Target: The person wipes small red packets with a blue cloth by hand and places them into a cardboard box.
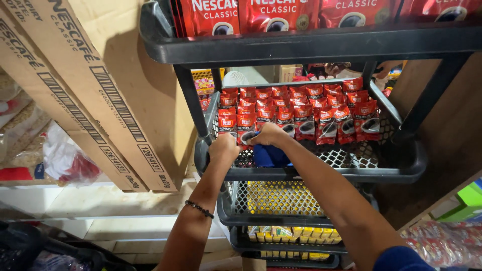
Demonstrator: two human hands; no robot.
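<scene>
A black plastic rack holds a mesh shelf [401,165] with rows of small red coffee sachets [306,113] standing toward its back. My left hand [224,148], with a dark bead bracelet on the wrist, is closed in a fist at the shelf's front left corner, on the rim. Just to its right, my right hand [268,134] presses a bunched blue cloth [270,156] onto the bare mesh in front of the sachets. The nearest sachets stand directly behind both hands.
The shelf above [301,45] carries larger red coffee packs [278,15]. Lower shelves hold yellow packets [301,233]. A tall cardboard carton [100,90] leans at the left beside plastic bags [65,158]. Wrapped goods [447,243] lie at the bottom right.
</scene>
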